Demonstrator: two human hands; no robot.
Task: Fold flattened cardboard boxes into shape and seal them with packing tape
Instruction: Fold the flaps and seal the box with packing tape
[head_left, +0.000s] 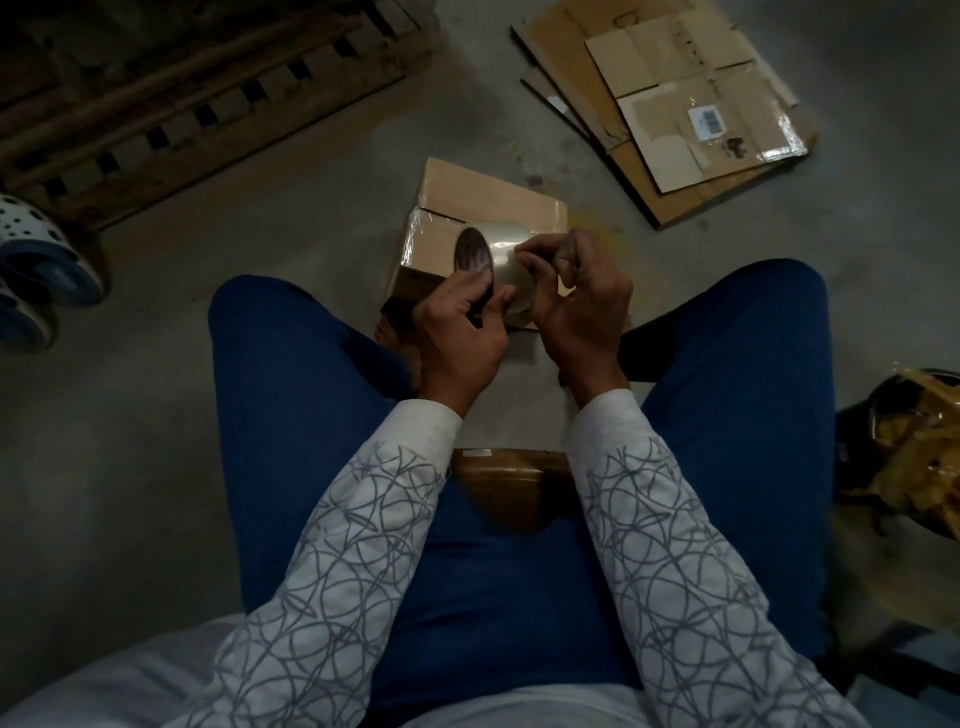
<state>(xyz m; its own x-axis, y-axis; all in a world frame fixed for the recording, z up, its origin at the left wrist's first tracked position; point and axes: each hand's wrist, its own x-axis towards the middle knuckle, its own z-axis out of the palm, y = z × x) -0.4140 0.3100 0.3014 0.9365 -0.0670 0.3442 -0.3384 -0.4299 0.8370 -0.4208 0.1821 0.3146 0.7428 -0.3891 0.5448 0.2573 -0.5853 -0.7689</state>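
White long-sleeve top. Left sleeve (332, 545) and right sleeve (670, 545) are both printed with thin grey overlapping-arc lines. Cuffs (423, 431) are plain white bands at the sleeve ends toward the trousers' knees. Left hand (457, 338) and right hand (582, 317) are bare beyond the cuffs. Trousers (291, 415) are dark blue, plain, unmarked. Shirt body (114, 686) shows at the trousers' waist end, pale and plain.

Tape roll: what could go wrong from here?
1. The right hand appears to pick at the clear tape roll for its end. In this dim light the end may be hard to find and could tear into a sliver.
2. The left hand also holds the roll, so nothing steadies the box on the floor. It might slide when tape is pressed on.
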